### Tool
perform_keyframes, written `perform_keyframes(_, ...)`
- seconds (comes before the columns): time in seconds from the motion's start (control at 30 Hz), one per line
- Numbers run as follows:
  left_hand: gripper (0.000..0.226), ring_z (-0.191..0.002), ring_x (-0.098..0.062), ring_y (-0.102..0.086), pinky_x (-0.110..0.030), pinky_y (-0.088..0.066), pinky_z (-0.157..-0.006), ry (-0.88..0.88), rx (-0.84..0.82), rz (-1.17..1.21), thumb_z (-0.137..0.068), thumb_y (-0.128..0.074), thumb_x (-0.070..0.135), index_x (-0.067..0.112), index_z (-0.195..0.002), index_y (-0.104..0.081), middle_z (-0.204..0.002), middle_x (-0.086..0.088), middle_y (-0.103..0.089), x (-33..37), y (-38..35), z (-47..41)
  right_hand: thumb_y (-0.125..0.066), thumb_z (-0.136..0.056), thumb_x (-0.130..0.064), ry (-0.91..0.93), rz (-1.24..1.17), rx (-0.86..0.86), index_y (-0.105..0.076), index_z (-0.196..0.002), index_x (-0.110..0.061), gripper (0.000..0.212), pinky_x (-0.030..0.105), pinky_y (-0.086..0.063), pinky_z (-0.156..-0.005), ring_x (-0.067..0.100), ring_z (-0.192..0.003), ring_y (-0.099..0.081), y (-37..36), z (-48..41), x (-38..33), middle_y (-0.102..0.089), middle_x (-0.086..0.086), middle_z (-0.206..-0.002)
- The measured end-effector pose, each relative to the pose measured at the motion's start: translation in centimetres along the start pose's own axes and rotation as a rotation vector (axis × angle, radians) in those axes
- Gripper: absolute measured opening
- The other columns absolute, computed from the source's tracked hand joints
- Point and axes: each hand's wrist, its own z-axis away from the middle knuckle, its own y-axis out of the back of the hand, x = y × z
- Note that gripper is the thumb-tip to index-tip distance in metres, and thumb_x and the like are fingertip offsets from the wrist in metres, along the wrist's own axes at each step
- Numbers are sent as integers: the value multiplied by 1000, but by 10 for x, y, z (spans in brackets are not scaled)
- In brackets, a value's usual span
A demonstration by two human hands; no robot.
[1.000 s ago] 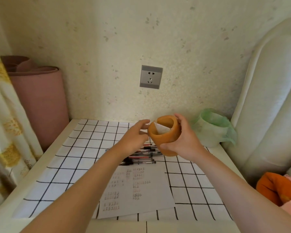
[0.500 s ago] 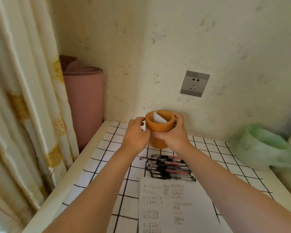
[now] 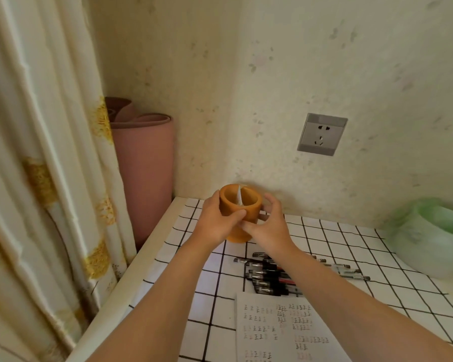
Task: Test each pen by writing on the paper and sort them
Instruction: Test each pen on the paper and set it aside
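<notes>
Starting with the big stuff: the curtain (image 3: 37, 178) fills your whole left side and runs out of frame top and bottom. The desk (image 3: 131, 283) sits in the corner under a black-and-white grid cloth (image 3: 351, 239), and its near edge is cut off. A pink rolled mat (image 3: 144, 173) stands upright between the curtain and the wall, with its lower end hidden behind the desk. Far right there's a pale green thing (image 3: 429, 236), maybe a bag or a tub. It's too blurry and cropped to say which.

The paper (image 3: 285, 330) lies near you on the cloth, covered in small rows of test marks I can't read, and its bottom is out of frame. Your right forearm crosses over the pens (image 3: 270, 278), which lie in a loose pile just past the paper, so there's no counting them.

The orange cup (image 3: 246, 207) is at the back left of the cloth, upright, between both hands. Your left grip (image 3: 215, 223) is wrapped around it, with the thumb across the front. Your right grip (image 3: 268, 228) pinches it with the thumb and a lower finger, while the upper fingers curl just off the wall. The cup's base is partly hidden, so I can't tell whether it's resting on the desk or just above it. On the wall there's a grey socket (image 3: 322, 134). A white slip (image 3: 239, 195) pokes up inside the cup.
</notes>
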Motion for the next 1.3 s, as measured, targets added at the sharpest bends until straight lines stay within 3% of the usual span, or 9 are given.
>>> perform_keyframes(0.13, 60, -122, -20, -40, -39, -43, -102, 48, 18, -70, -77, -77, 47, 42, -129, -49, -130, 3, -31, -6, 3, -11, -81, -79, -21, 12, 45, 22, -38, -144, -29, 78, 30, -48, -87, 15, -117, -52, 3, -6, -1, -50, -4, -137)
perform_keyframes(0.3, 79, -121, -16, -49, -30, -44, -92, 28, 74, -48, -78, -79, 38, 26, -144, -38, -140, 3, -41, -9, -3, -23, -80, -80, -14, -15, 40, 54, -40, -143, -26, 75, 39, -52, -94, 16, -108, -59, 4, -23, 6, -52, -1, -138)
perform_keyframes(0.43, 71, -116, -9, -47, -27, -41, -90, -32, 86, -10, -80, -79, 30, 23, -139, -41, -141, 4, -47, -11, -7, -26, -75, -85, -9, -38, -18, 50, -38, -147, -23, 73, 43, -47, -105, 21, -125, -54, 1, -33, 11, -52, 0, -141)
perform_keyframes(0.73, 87, -133, -20, -42, -37, -42, -102, 41, 41, -114, -84, -75, 32, 25, -153, -21, -153, 4, -34, -16, 3, -21, -72, -89, -14, -79, 60, -12, -31, -152, -23, 76, 43, -45, -107, 24, -131, -50, 19, -31, 6, -45, 3, -148)
perform_keyframes(0.87, 67, -121, -16, -48, -39, -48, -100, 16, 160, -281, -86, -71, 32, 26, -143, -36, -137, 3, -43, -5, 0, -2, -70, -91, -19, -65, 265, -54, -49, -141, -26, 54, 35, -46, -101, 20, -122, -54, 50, -15, -10, -49, 0, -145)
perform_keyframes(1.03, 49, -116, -13, -46, -34, -46, -97, -208, -124, -575, -85, -69, 39, 30, -128, -47, -129, 6, -44, 20, -12, 41, -66, -88, -11, -65, 512, -276, -58, -132, -30, 48, 25, -40, -94, 14, -122, -52, 94, 21, -26, -56, -5, -137)
perform_keyframes(1.1, 64, -123, -14, -41, -35, -44, -100, -171, -258, -653, -81, -71, 47, 30, -136, -42, -138, 6, -39, 27, -19, 61, -68, -85, -15, -93, 617, -346, -52, -138, -33, 58, 25, -37, -98, 13, -126, -47, 110, 40, -24, -47, -5, -145)
perform_keyframes(1.17, 85, -133, -19, -33, -41, -41, -104, -93, -361, -764, -75, -73, 56, 28, -144, -33, -146, 3, -31, 29, -24, 76, -71, -80, -27, -134, 826, -372, -37, -147, -37, 76, 37, -34, -111, 20, -138, -36, 123, 59, -12, -32, -1, -156)
perform_keyframes(1.3, 116, -149, -26, -4, -49, -23, -117, 102, -519, -778, -71, -73, 64, 28, -156, -2, -163, -1, 0, 22, -27, 96, -68, -78, -44, -307, 1031, -358, -1, -157, -37, 103, 55, -4, -122, 34, -152, 8, 143, 80, 10, 3, 9, -166)
